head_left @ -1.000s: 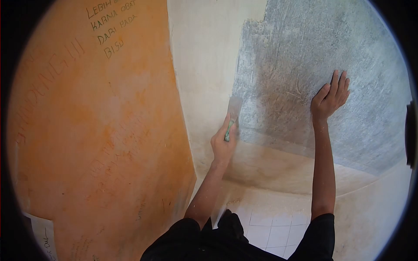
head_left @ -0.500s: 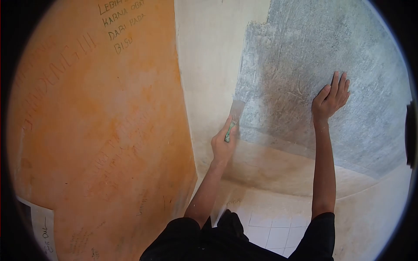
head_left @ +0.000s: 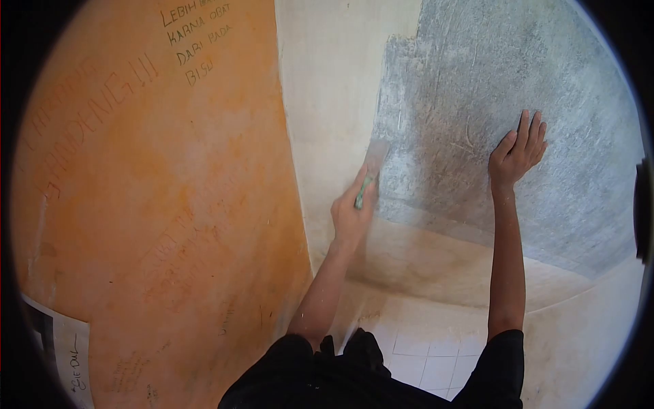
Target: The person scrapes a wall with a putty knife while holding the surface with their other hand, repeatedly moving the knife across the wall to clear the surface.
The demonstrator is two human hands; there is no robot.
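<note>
My left hand [head_left: 352, 213] is wrapped round the green handle of a scraper [head_left: 379, 154]. The scraper's flat blade, slightly blurred, lies at the border between the cream wall surface [head_left: 330, 82] and the rough grey patch [head_left: 456, 102]. My right hand [head_left: 518, 155] rests on the grey patch with its fingers spread and holds nothing. White streaks and scratches mark the grey surface beside the blade.
An orange wall [head_left: 177, 177] with handwriting fills the left side. A paper sheet [head_left: 72, 351] hangs at its lower left. Pale floor tiles [head_left: 436, 368] show below, past my black clothing [head_left: 320, 382].
My left hand and the scraper have moved slightly up along the edge of the grey patch. My right hand has stayed in place on the wall. The view has shifted a little.
</note>
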